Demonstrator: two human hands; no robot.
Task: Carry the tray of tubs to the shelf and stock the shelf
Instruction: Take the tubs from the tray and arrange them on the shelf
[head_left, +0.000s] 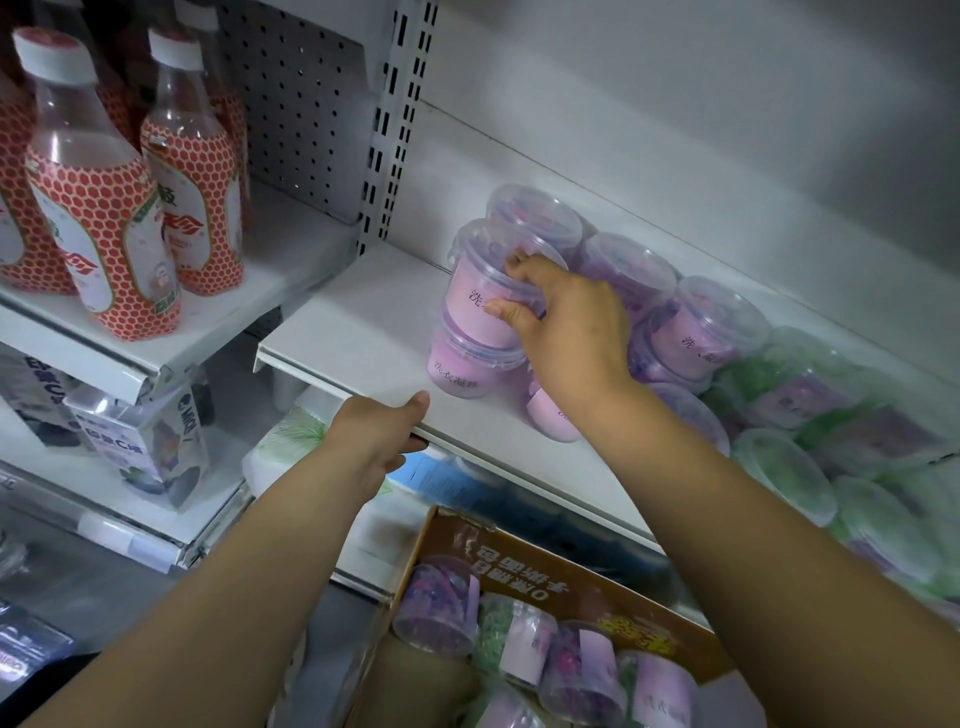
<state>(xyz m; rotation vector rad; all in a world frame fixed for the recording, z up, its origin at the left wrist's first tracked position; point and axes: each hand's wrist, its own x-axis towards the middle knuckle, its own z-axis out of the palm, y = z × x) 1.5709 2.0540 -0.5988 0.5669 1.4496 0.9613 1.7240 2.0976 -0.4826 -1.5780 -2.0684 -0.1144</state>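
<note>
The right hand (566, 322) grasps the upper tub (480, 280) of a two-high pink stack on the white shelf (363, 322), whose front lip the left hand (382, 431) clutches. Behind and rightward crowd purple and green tubs (628, 265), too blurred to count; the cardboard tray (524, 566) below shows at least five more, partly cut off

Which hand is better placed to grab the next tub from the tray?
Probably the left hand: it only holds the shelf edge, while the right hand grips the stacked tub.
</note>
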